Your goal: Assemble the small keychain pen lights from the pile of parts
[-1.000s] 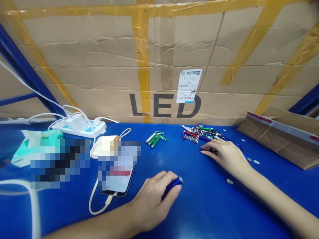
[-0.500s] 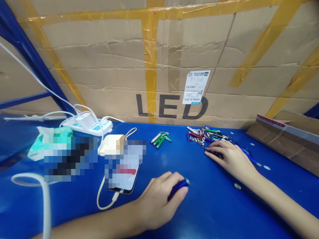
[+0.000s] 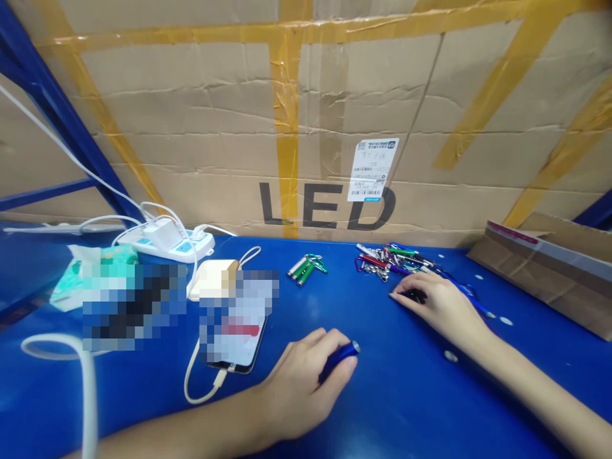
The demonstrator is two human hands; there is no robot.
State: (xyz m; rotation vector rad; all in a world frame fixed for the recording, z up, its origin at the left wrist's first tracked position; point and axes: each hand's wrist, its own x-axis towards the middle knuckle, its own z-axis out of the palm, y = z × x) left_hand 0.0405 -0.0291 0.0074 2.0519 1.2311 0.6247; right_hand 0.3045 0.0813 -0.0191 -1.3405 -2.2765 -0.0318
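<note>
My left hand point(image 3: 306, 382) is closed around a blue metal tube point(image 3: 338, 359), which looks like a small flashlight body, its silver end showing past the thumb and forefinger. To the right, my right hand point(image 3: 442, 303) is curled over a small black object point(image 3: 415, 295), its fingertips pinched together low over the table; most of that object is hidden under the fingers. Just beyond this hand lies a pile of small keychain flashlights point(image 3: 392, 258) in red, green, black, blue and silver, with carabiner clips. Apart from the pile, a group of green and silver flashlights point(image 3: 303, 271) lies with green clips.
A phone point(image 3: 246, 325) with a charging cable, a cream power bank point(image 3: 210, 277), a tissue pack point(image 3: 98, 271) and a white power strip point(image 3: 191, 245) occupy the left. A small silver disc point(image 3: 450, 356) lies near my right forearm. Cardboard boxes point(image 3: 215, 127) stand behind, another point(image 3: 540, 274) at right.
My right hand's fingertips have drawn closer together around the black object. My left hand keeps its hold on the blue tube. The whole view has shifted slightly.
</note>
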